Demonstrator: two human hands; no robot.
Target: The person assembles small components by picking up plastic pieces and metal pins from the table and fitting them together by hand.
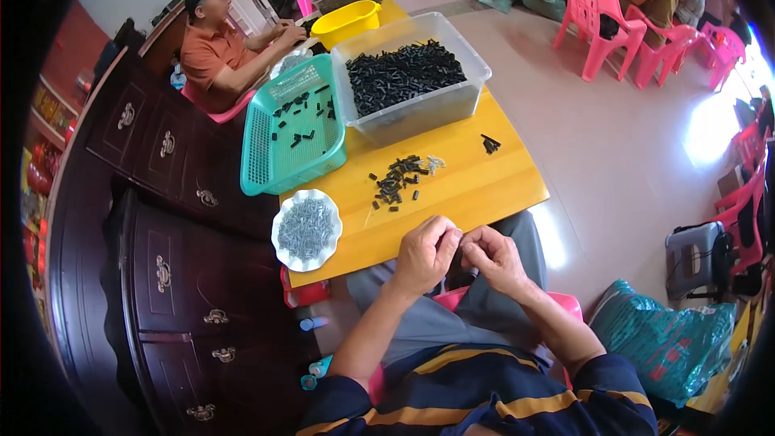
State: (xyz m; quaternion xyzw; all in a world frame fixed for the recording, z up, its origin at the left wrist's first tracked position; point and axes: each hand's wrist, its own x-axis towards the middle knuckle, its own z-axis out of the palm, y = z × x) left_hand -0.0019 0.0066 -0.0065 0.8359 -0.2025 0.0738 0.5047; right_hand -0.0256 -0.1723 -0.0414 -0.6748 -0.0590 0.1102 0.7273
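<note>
My left hand (425, 257) and my right hand (498, 261) meet above my lap, just off the table's near edge. Both are closed in a pinch, fingertips almost touching; what they hold is too small and hidden to make out. Beyond them on the yellow wooden table (476, 186) lies a loose pile of short black tubular pieces (393, 183), with a few small clear pieces (435, 164) at its right side. A little bunch of longer black pieces (490, 144) lies apart near the right edge. A white scalloped dish (281, 249) full of small clear pieces stands at the left corner.
A clear plastic bin (420, 117) heaped with black pieces, a green basket (295, 173) and a yellow basin (347, 26) stand farther back. Dark drawers (173, 218) line the left, where a co-worker (222, 52) sits. Pink chairs (593, 12) and a teal bag (662, 339) are at right.
</note>
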